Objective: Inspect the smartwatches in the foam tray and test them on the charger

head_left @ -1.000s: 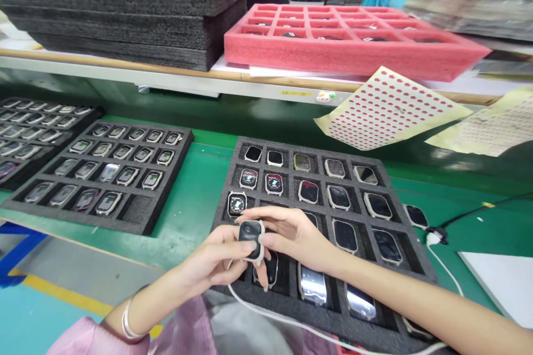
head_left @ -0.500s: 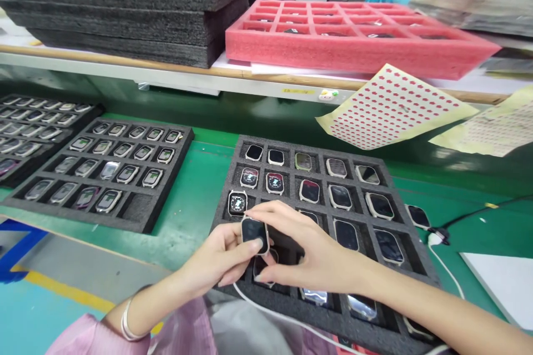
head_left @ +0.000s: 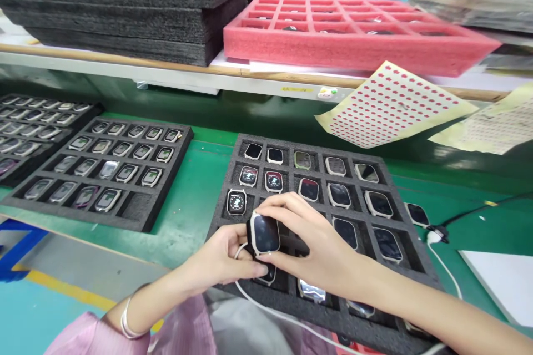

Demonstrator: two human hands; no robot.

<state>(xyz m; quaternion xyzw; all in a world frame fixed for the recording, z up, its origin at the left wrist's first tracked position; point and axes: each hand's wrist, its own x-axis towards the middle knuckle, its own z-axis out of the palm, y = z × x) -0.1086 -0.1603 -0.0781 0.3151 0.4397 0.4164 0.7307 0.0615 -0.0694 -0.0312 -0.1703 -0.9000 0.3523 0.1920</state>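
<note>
A smartwatch body (head_left: pixel 266 234) with a dark screen and pale frame is tilted up above the near part of a dark foam tray (head_left: pixel 287 305). My right hand (head_left: pixel 310 233) grips it by its upper and lower edges, thumb below and fingers on top. Behind the watch, my left hand (head_left: pixel 222 258) is closed on a black charger (head_left: pixel 249 231) with a white cable (head_left: pixel 275 315). Whether charger and watch touch, I cannot tell. Strapless watches fill many tray pockets; a watch with a lit dial (head_left: pixel 237 202) lies just beyond my left hand.
Another foam tray of watches (head_left: pixel 139 213) lies to the left. On the shelf above are stacked black foam (head_left: pixel 125 11) and a pink foam tray (head_left: pixel 353 52). Sticker sheets (head_left: pixel 383 111) hang from the shelf edge. A loose watch (head_left: pixel 417 214) lies by a cable at right.
The watch has moved slightly right and turned, and my right hand now grips its edges. My left thumb has come off the screen, and the black charger shows behind the watch.
</note>
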